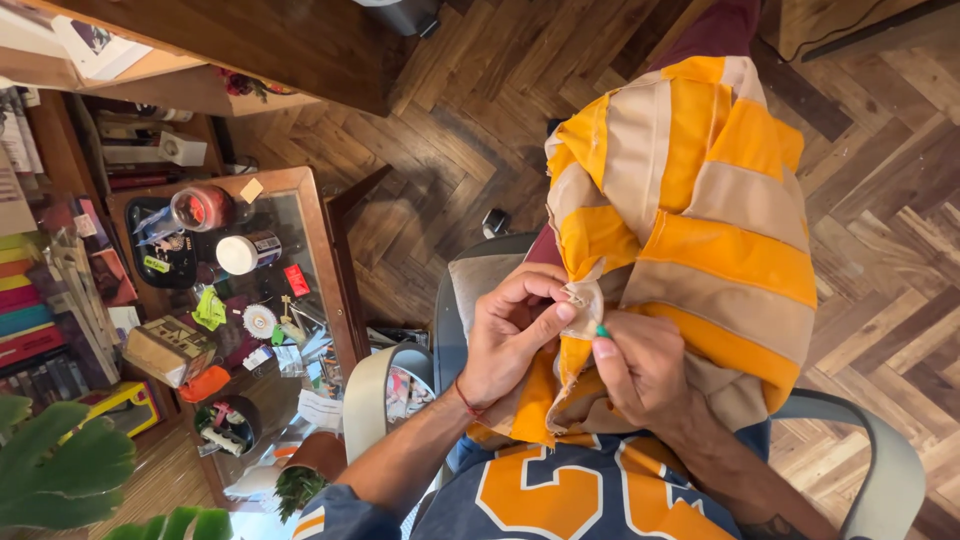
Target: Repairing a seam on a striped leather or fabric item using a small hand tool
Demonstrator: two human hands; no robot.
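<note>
Count: two bare hands, one striped cloth (690, 190), one small teal-tipped pin or needle head (602, 331), one chair with two grey armrests.

Left hand (510, 335): thumb and forefinger closed narrow, pinching a beige folded edge of the cloth (583, 300). A red thread band sits at its wrist.

Right hand (645, 370): fingers curled tight, thumb pressed against the cloth just below the left fingertips. The teal-tipped item shows just above the right thumb, at the fold; what it is exactly cannot be told at this size, and whether the right fingers grip it or only the fabric cannot be told either.

The cloth, in orange and beige bands, is bunched. It rises away from both sets of fingertips and drapes over the lap, with a lower part hanging under both hands. The worked edge lies between the two thumbs, which are nearly touching.

Room: beyond the cloth, herringbone wood floor (880, 200). Left armrest (375, 395) is just outside the left forearm; right armrest (880, 470) is outside the right forearm. Past the left armrest, well apart from the fingers, a glass-topped wooden table (325, 250) carries many small items, including two jars and one white tape roll
</note>
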